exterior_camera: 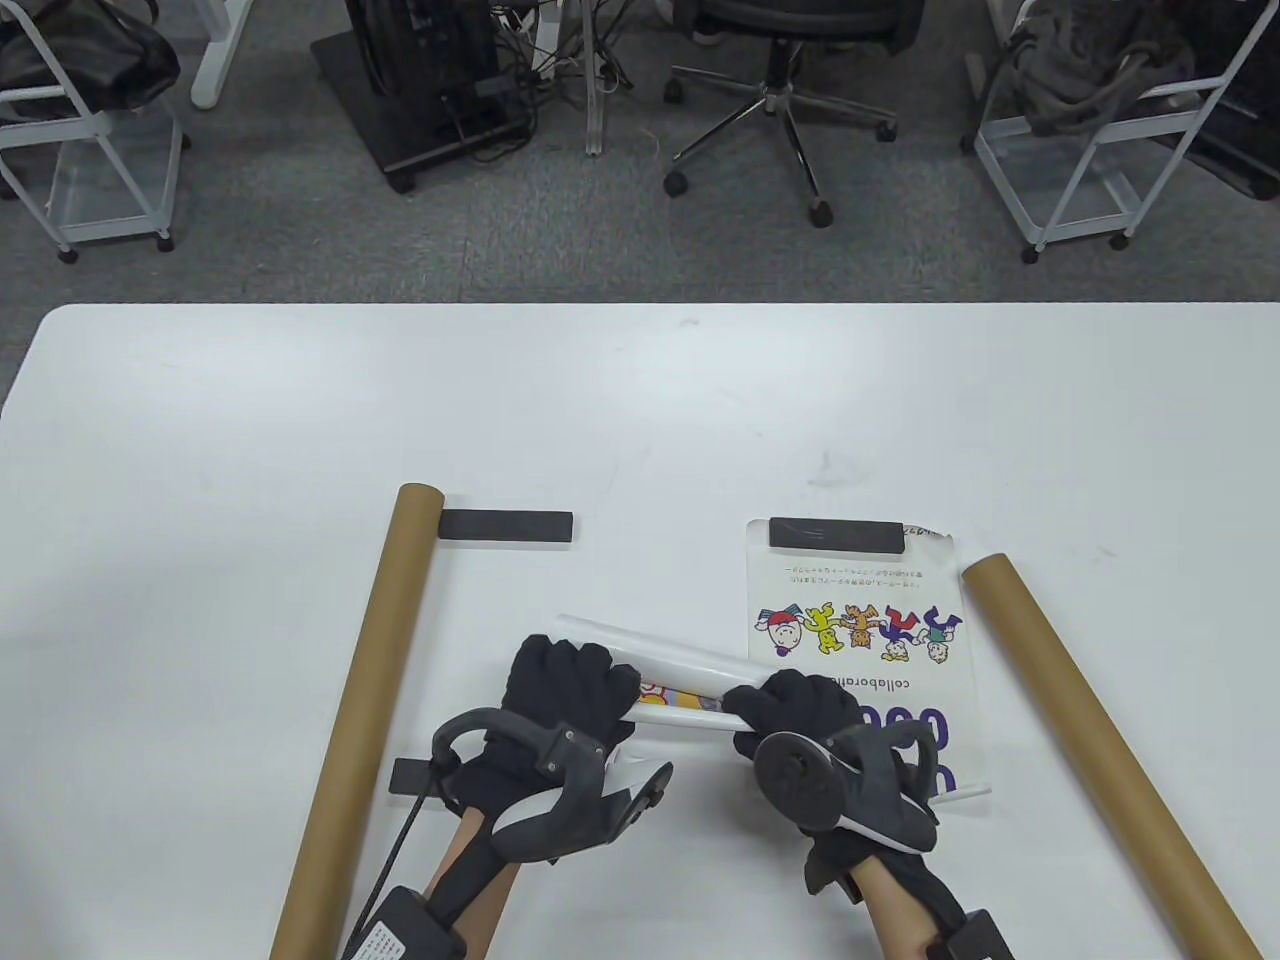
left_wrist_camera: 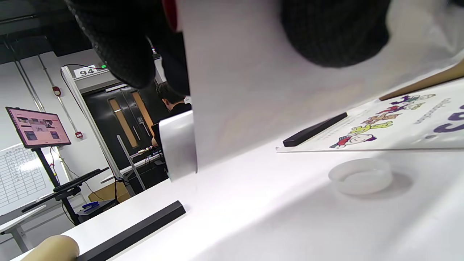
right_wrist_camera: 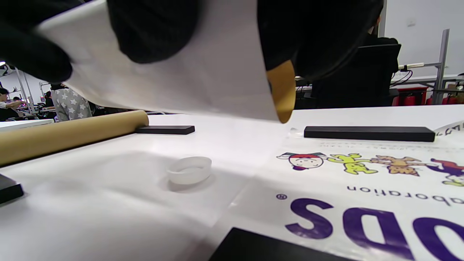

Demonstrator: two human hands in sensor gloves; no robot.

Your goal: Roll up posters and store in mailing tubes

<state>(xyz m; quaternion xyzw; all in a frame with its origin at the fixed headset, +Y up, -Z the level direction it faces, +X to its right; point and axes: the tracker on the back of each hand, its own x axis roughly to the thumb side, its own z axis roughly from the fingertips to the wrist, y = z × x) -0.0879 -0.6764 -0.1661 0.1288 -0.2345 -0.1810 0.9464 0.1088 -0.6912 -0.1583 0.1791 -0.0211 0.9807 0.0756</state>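
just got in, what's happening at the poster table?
Both gloved hands hold one rolled poster just above the table: the left hand grips its left part, the right hand its right end. It is rolled but not yet in a tube. A second poster lies flat, pinned by a black bar at its far edge. Two cardboard tubes lie either side, and a small clear cap sits on the table under the roll.

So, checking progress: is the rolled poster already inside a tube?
No, both hands hold the rolled poster above the table, between the two tubes.
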